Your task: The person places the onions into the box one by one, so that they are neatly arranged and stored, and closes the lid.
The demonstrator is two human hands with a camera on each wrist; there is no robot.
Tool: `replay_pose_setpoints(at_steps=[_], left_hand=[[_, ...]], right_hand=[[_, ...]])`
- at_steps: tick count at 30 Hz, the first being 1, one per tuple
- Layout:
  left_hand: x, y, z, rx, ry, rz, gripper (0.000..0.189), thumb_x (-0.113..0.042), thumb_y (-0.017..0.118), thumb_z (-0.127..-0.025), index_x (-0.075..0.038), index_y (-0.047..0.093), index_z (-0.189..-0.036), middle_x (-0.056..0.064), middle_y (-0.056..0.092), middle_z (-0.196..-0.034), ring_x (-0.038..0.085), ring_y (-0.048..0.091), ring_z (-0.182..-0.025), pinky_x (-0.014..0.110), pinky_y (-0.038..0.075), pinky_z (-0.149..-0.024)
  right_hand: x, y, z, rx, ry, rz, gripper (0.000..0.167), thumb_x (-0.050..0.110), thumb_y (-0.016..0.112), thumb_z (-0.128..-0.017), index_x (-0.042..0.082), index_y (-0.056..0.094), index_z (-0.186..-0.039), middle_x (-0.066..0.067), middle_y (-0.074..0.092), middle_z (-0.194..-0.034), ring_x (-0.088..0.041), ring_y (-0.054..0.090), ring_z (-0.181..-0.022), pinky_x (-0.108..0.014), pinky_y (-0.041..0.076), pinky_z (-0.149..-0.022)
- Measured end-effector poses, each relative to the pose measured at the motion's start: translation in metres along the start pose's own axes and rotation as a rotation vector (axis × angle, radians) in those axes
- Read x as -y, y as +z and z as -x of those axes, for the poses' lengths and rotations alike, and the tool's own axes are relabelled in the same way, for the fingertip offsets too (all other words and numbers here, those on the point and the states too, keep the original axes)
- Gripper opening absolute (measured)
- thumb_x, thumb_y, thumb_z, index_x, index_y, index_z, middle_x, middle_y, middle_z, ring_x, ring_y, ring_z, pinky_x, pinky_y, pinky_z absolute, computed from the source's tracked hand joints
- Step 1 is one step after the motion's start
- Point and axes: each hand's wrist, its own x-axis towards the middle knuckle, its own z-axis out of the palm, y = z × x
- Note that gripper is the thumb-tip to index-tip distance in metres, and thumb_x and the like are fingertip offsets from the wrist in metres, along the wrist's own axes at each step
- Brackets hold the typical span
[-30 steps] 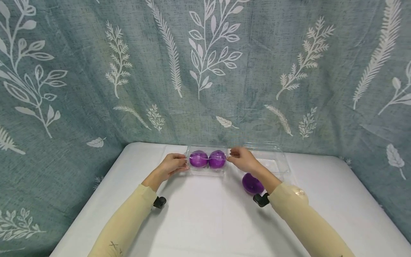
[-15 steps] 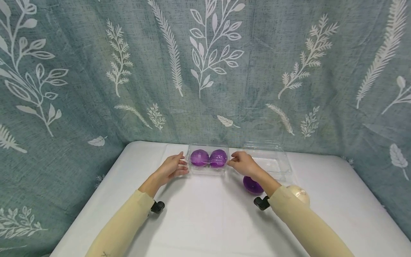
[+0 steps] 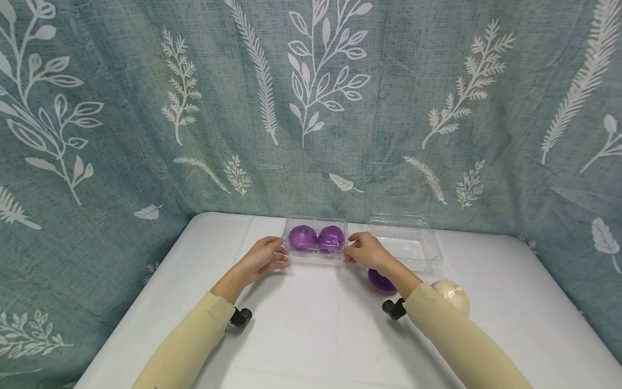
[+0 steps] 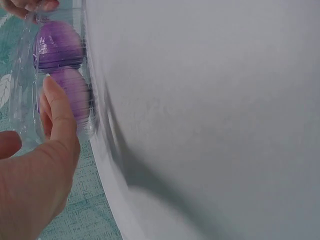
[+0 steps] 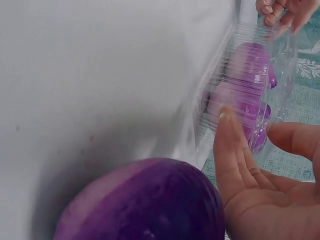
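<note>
A clear plastic clamshell box [image 3: 311, 259] sits near the back edge of the table with two glossy purple onion-like vegetables [image 3: 303, 238] side by side in it. My left hand [image 3: 262, 257] is at the box's left end, its fingers mostly straight and fingertips right at the wall. At the opposite end is my right hand [image 3: 366, 251], fingers near the box's lower corner. In the right wrist view its thumb and fingers [image 5: 231, 165] stand apart, with no box wall visible between them. A third purple vegetable [image 5: 145, 205] lies under the right forearm, partly hidden in the head view.
A second clear clamshell box [image 3: 427, 265] stands with its lid up at the back right, with nothing seen inside. A cream-coloured onion [image 3: 452, 296] lies beside the right sleeve. Behind the white-covered table [image 3: 311, 335] hangs a teal leaf-print curtain [image 3: 272, 178].
My left fingers loosened from the box's left end, then came back close to its lower corner. The right fingers slid slightly down the right end. The box has barely moved.
</note>
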Motion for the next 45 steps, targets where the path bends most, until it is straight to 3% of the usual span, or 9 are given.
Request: replay_pose_setpoints(at_steps=[5,10,20,25,29,37,45], left_hand=[[-0.0001,-0.0005,-0.0030,-0.009,0.011,0.010,0.045,-0.011,0.047,-0.109,0.006,0.037,-0.149,0.026,0.059,-0.118,0.024,0.067,-0.091,0.039,0.064,-0.090],[0.0000,0.0000,-0.0045,0.002,0.008,0.019,0.048,0.000,0.049,-0.105,0.007,0.034,-0.150,0.036,0.053,-0.131,0.027,0.067,-0.095,0.040,0.062,-0.093],[-0.0057,0.0027,-0.0031,0.002,0.014,0.011,0.048,0.001,0.049,-0.103,0.006,0.035,-0.149,0.036,0.054,-0.128,0.024,0.067,-0.090,0.036,0.063,-0.091],[-0.0049,0.0024,-0.0041,0.004,0.029,0.007,0.048,0.002,0.048,-0.103,0.007,0.035,-0.148,0.037,0.055,-0.127,0.021,0.068,-0.086,0.034,0.064,-0.089],[-0.0047,0.0017,-0.0054,-0.004,0.033,0.015,0.048,0.003,0.048,-0.102,0.007,0.036,-0.148,0.036,0.056,-0.125,0.021,0.069,-0.086,0.032,0.064,-0.086],[-0.0058,0.0023,-0.0079,-0.006,0.017,0.006,0.048,0.002,0.047,-0.103,0.004,0.035,-0.150,0.035,0.055,-0.127,0.024,0.067,-0.090,0.033,0.064,-0.088],[-0.0032,0.0045,-0.0087,-0.027,0.021,-0.016,0.049,-0.003,0.046,-0.107,0.006,0.033,-0.153,0.036,0.050,-0.134,0.024,0.064,-0.092,0.035,0.063,-0.090]], right_hand=[[0.0016,0.0009,-0.0017,0.048,0.063,-0.152,0.051,0.001,0.050,-0.103,-0.025,0.032,-0.144,-0.034,0.069,-0.107,-0.031,0.074,-0.086,-0.045,0.064,-0.088],[0.0003,0.0023,-0.0041,0.045,0.090,-0.213,0.053,0.001,0.050,-0.103,-0.025,0.029,-0.145,-0.033,0.068,-0.104,-0.021,0.071,-0.077,-0.040,0.066,-0.081],[0.0001,0.0016,-0.0083,0.019,0.107,-0.206,0.051,-0.001,0.051,-0.101,-0.022,0.034,-0.145,-0.033,0.069,-0.104,-0.017,0.068,-0.073,-0.033,0.065,-0.073],[0.0004,0.0026,-0.0077,0.014,0.112,-0.214,0.051,-0.002,0.051,-0.101,-0.022,0.034,-0.145,-0.033,0.069,-0.102,-0.017,0.067,-0.071,-0.036,0.066,-0.074],[0.0013,0.0033,-0.0063,0.012,0.115,-0.223,0.050,-0.002,0.052,-0.101,-0.021,0.035,-0.144,-0.032,0.070,-0.101,-0.017,0.067,-0.071,-0.039,0.066,-0.075],[0.0024,0.0051,-0.0040,-0.004,0.125,-0.241,0.049,-0.003,0.052,-0.100,-0.021,0.036,-0.143,-0.032,0.070,-0.100,-0.015,0.066,-0.068,-0.031,0.065,-0.070],[0.0009,0.0043,-0.0029,-0.008,0.123,-0.203,0.051,0.002,0.051,-0.103,-0.022,0.034,-0.144,-0.033,0.069,-0.108,-0.021,0.071,-0.077,-0.038,0.066,-0.080]])
